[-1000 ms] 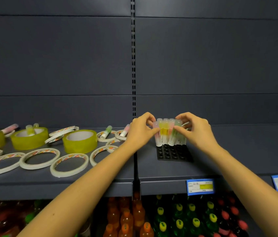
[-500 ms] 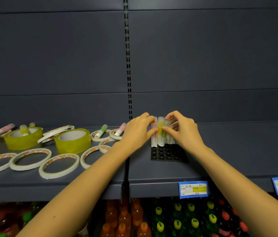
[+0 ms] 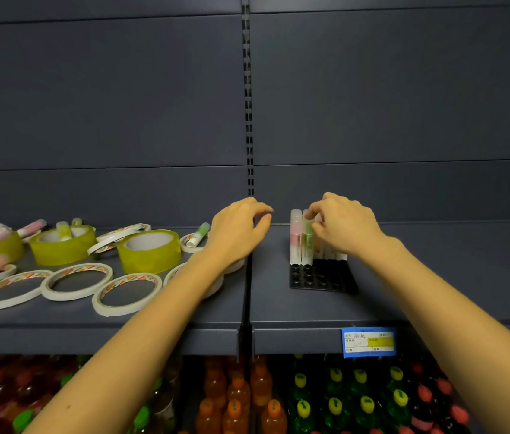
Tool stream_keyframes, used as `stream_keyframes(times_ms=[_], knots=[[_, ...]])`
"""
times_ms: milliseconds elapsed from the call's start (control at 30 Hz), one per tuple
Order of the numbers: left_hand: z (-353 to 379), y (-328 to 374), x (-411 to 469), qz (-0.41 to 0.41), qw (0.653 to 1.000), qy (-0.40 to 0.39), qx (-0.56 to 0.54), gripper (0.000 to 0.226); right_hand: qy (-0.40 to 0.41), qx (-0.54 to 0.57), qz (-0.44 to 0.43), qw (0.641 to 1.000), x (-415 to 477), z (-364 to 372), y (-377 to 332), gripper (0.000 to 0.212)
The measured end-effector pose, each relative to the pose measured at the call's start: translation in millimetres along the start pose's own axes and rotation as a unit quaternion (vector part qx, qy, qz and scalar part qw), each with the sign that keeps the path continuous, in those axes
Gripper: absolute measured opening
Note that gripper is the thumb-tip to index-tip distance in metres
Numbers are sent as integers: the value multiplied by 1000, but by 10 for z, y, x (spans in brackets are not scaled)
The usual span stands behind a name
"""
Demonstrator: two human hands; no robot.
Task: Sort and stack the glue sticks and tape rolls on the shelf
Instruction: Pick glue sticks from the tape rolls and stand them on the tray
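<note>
Glue sticks (image 3: 302, 239) stood upright in the black tray (image 3: 322, 278) on the shelf (image 3: 278, 308), head view.
The right hand (image 3: 346, 228) pinched their caps from the right, fingers (image 3: 313, 213) curled; the left hand (image 3: 238, 228), relaxed and holding nothing, had left the row it pinched half a second earlier and was nearer the loose stick (image 3: 198, 234) lying leftward among the tape rolls (image 3: 148, 250).

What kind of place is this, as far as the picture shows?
Probably a shop: a dark metal shelf with a slotted upright, a blue price label on its front edge, and rows of bottled drinks below.
</note>
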State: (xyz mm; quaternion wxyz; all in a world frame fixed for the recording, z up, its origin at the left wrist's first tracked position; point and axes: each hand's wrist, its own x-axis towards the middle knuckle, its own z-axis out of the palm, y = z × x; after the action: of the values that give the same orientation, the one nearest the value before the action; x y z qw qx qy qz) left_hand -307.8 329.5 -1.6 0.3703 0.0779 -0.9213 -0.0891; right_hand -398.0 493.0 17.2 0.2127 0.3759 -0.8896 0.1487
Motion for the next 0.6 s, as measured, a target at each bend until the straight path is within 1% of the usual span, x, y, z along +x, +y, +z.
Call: stream_keyframes(times_ms=[67,133,200,267,467,600], knots=[[-129,-104,-51,-19,1000,14,15,28,-2,-41,-11,999,0,-55,-62,31],[-270,-225,-129,-40,999,24,27,25,21,-46,-37,998,-29,-48,-173,30],[-410,-361,-230,-62,997,32,36,24,43,6,-65,997,-65,-1,-353,29],[-544,-503,-337,-81,995,39,46,23,45,54,-93,993,-73,43,-581,27],[-1031,-1022,-734,-145,985,52,76,23,9,131,-158,979,19,202,-1330,23],[-1359,-1397,-995,-178,976,55,114,24,-13,160,-161,974,45,320,-1764,20]])
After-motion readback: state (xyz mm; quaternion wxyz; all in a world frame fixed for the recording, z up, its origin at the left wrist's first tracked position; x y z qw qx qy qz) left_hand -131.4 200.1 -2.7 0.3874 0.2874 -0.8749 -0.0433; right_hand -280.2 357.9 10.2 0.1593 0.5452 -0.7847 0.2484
